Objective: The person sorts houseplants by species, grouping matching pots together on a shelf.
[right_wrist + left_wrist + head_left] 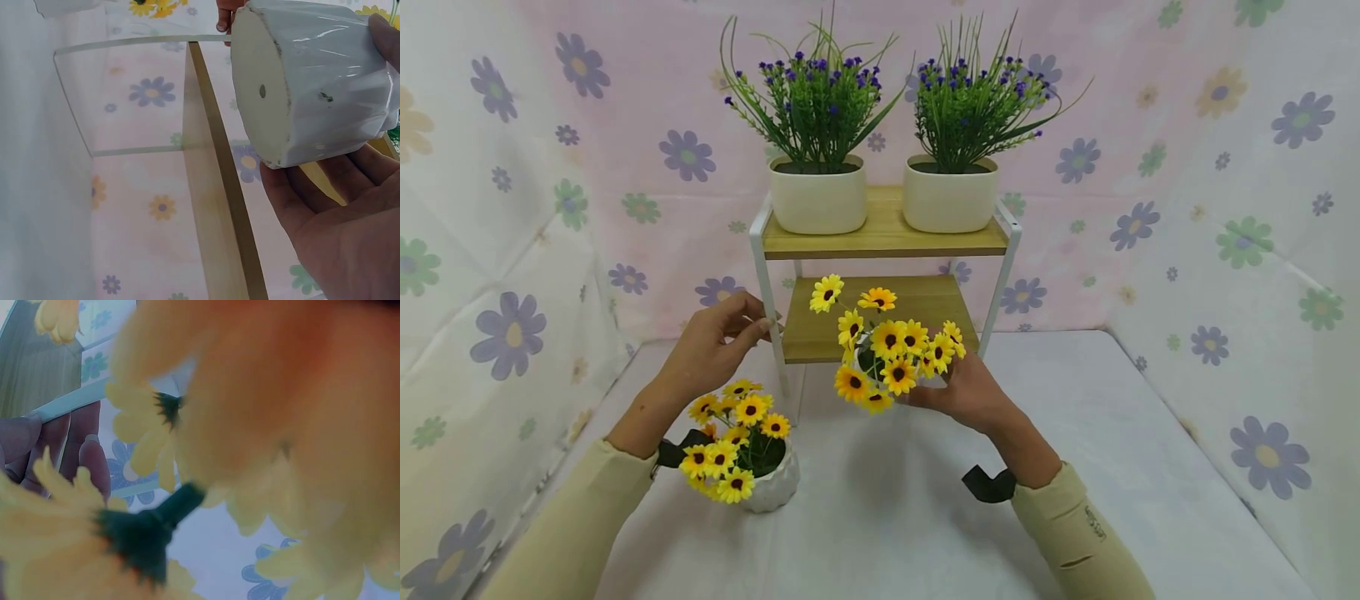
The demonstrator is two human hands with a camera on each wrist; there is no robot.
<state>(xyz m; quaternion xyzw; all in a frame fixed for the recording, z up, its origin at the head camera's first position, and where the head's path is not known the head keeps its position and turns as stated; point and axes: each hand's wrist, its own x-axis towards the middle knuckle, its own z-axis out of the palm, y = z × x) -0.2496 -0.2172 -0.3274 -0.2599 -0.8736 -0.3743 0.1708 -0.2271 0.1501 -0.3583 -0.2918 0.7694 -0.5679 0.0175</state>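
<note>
In the head view my right hand (973, 396) holds a pot of yellow daisy-like flowers (898, 346) up in front of the lower board of a two-tier shelf (808, 329). The right wrist view shows the white pot (325, 81) tilted, its pale base with a small hole facing the camera, thumb and fingers around its sides. With its fingers, my left hand (711, 346) pinches the shelf's white left upright (765, 292); the left wrist view has this hand (56, 440) on the upright, with blurred petals covering much of the picture.
A second white pot of yellow flowers (775, 483) stands on the white-covered table (880, 533), by the left forearm. Two cream planters (818, 200) with purple-flowered grass sit on the shelf's top board (883, 242). Flower-printed cloth (1195, 208) surrounds the back and sides.
</note>
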